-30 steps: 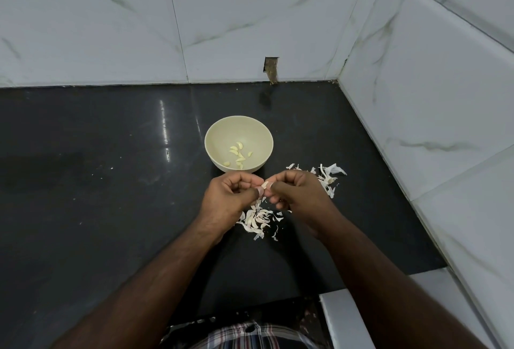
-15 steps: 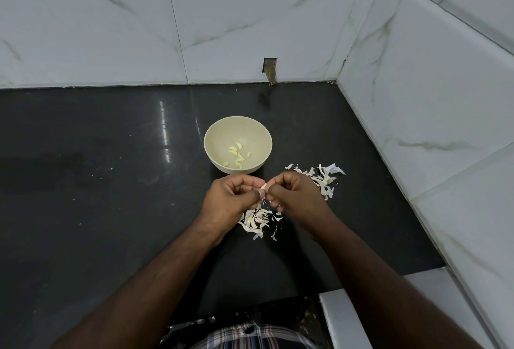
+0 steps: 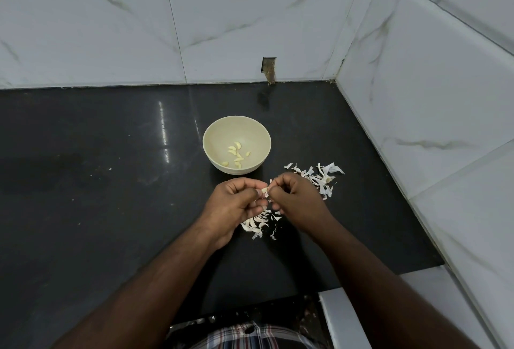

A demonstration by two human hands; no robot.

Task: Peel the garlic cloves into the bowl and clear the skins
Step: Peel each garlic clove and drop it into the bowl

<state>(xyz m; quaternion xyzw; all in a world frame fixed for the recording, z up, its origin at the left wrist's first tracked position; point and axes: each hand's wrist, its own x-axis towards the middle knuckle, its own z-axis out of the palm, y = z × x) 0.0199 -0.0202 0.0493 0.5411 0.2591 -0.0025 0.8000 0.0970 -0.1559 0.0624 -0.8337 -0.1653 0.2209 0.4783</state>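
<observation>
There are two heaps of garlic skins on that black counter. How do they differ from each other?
The heap by the wall lies right of the bowl, in full view; the heap under the hands lies nearer the person, partly hidden by the left hand and right hand. The heap by the wall looks more spread out, with long curled strips; the heap under the hands is tighter, with shorter flakes. Both are pale, papery and loose on the counter.

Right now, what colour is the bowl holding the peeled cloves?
The bowl is pale cream, plain with no pattern, seen best in the head view.
</observation>
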